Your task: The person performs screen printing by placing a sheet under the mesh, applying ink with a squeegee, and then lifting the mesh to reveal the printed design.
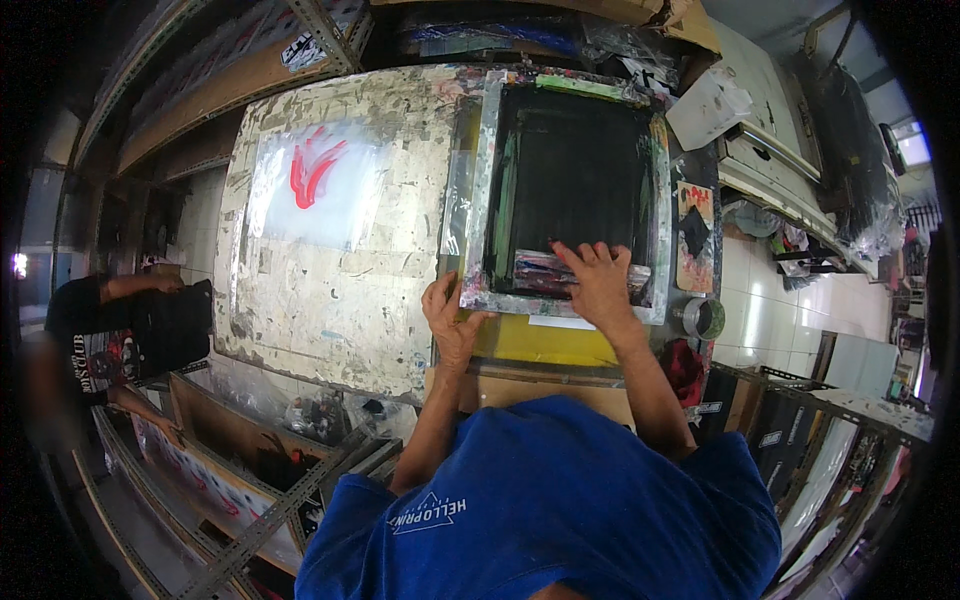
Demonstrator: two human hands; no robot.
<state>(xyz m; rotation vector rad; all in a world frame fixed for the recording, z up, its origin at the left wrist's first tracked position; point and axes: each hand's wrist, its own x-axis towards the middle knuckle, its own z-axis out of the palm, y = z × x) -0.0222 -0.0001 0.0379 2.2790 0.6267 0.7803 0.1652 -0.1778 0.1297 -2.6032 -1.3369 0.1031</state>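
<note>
A screen printing frame (657,190) with a dark mesh (565,160) and paint-stained borders lies on the right part of the worktable. My left hand (452,318) grips its near left corner, thumb along the near edge. Inside the frame, near its front end, lies a long paint-smeared squeegee (538,272). My right hand (600,285) holds the squeegee toward its right half, fingers laid over the top; the palm side is hidden. A yellow surface (545,342) and a strip of white sheet show below the frame's near edge.
On the stained pale tabletop (330,290), a clear sheet (375,165) with red smears lies left. A tape roll (703,318) and a stained board (694,235) sit right of the frame. At far left another person holds black fabric (180,325) beside a rack.
</note>
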